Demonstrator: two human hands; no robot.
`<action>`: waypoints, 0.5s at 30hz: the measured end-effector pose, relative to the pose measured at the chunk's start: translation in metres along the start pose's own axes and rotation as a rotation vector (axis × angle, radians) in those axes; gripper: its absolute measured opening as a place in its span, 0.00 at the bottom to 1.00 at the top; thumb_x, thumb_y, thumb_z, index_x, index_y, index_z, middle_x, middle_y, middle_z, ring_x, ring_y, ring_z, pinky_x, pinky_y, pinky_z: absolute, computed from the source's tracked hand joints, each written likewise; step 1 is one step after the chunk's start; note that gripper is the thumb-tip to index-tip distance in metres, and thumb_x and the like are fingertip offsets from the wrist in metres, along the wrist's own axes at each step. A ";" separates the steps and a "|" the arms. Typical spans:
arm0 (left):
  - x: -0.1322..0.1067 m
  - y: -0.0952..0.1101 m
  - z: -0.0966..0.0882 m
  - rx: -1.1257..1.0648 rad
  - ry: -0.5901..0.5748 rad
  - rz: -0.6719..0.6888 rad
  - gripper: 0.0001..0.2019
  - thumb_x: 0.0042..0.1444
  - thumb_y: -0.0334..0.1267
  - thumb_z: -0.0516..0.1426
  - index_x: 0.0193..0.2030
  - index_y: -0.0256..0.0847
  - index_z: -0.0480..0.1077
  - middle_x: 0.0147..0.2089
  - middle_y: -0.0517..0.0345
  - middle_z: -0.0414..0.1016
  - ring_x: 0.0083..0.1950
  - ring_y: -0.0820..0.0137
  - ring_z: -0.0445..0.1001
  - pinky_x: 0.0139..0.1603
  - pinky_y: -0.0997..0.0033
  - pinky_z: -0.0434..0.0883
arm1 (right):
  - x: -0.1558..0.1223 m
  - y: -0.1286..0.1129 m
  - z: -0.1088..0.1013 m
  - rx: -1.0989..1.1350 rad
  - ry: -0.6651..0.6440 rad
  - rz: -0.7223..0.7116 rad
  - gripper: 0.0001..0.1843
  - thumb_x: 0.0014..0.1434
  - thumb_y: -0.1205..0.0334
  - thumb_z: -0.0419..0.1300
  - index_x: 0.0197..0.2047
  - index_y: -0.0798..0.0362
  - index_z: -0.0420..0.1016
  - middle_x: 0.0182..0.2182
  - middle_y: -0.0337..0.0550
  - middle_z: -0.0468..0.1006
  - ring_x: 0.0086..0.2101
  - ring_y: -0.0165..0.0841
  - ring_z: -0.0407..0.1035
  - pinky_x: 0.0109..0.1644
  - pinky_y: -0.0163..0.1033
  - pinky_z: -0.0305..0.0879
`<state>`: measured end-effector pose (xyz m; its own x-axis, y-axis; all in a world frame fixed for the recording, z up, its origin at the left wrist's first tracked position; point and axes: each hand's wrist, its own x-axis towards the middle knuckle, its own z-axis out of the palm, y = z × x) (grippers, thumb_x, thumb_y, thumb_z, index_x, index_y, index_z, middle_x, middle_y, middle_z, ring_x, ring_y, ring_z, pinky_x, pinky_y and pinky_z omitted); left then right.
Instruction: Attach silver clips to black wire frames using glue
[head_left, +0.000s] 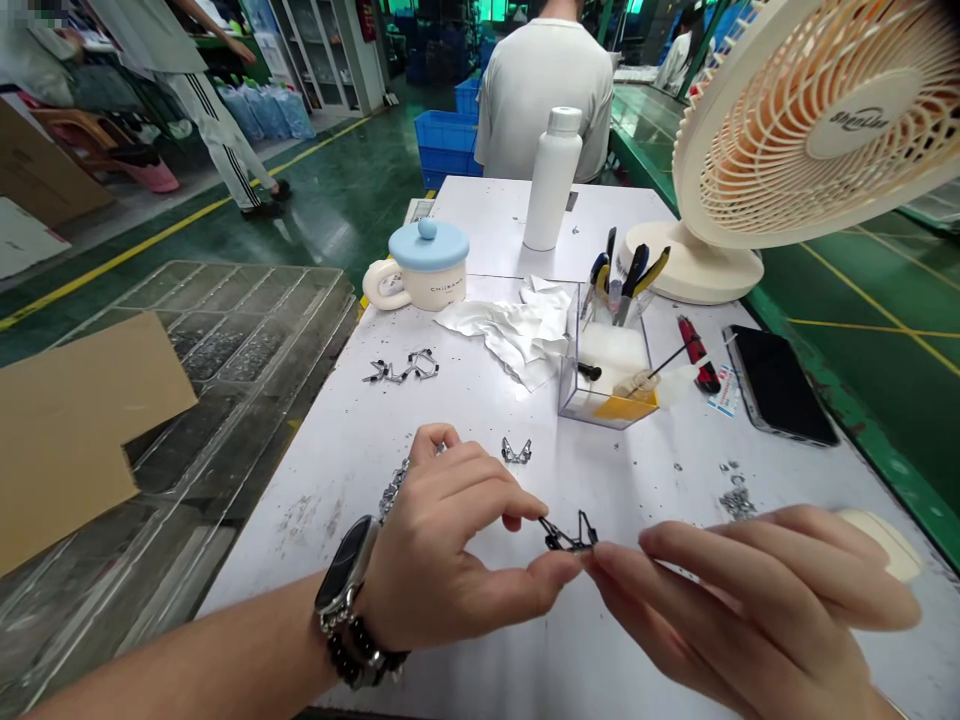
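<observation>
I pinch a small black wire clip [570, 535] between both hands at the lower centre of the frame, just above the white desk [465, 420]. My left hand [450, 560], with a watch [346, 580] on the wrist, grips the clip's left end between thumb and forefinger; my right hand [750, 600] holds its right end with fingertips pressed together. A silver clip [517, 452] lies on the desk just above my left hand. Farther up stand a clear box [600, 395] of tools, a lidded mug [424, 265], a white bottle [553, 178] and a fan [817, 120].
</observation>
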<state>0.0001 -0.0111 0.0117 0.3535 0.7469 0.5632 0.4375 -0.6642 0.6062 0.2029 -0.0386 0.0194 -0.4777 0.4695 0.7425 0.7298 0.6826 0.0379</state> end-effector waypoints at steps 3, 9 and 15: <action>0.000 0.001 0.000 -0.005 0.000 0.010 0.10 0.43 0.38 0.66 0.28 0.38 0.70 0.22 0.64 0.70 0.25 0.73 0.68 0.37 0.62 0.55 | -0.007 0.001 -0.007 -0.026 -0.094 -0.023 0.11 0.51 0.68 0.67 0.38 0.46 0.77 0.33 0.32 0.71 0.29 0.24 0.59 0.31 0.39 0.51; -0.002 0.004 -0.001 0.002 0.025 0.036 0.10 0.42 0.38 0.66 0.28 0.38 0.70 0.22 0.64 0.70 0.25 0.73 0.68 0.37 0.61 0.56 | -0.020 0.001 -0.016 -0.079 -0.199 -0.043 0.18 0.54 0.68 0.64 0.46 0.39 0.74 0.35 0.30 0.73 0.31 0.25 0.60 0.31 0.39 0.48; 0.000 0.003 -0.002 0.021 0.067 0.091 0.15 0.44 0.44 0.66 0.33 0.37 0.71 0.28 0.59 0.73 0.29 0.70 0.70 0.38 0.60 0.57 | -0.008 -0.003 -0.003 -0.030 0.023 0.059 0.02 0.58 0.60 0.62 0.34 0.44 0.77 0.24 0.31 0.76 0.26 0.26 0.59 0.30 0.39 0.50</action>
<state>-0.0001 -0.0137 0.0146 0.3365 0.6790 0.6524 0.4236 -0.7279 0.5392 0.2057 -0.0461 0.0149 -0.4220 0.4956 0.7592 0.7713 0.6364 0.0134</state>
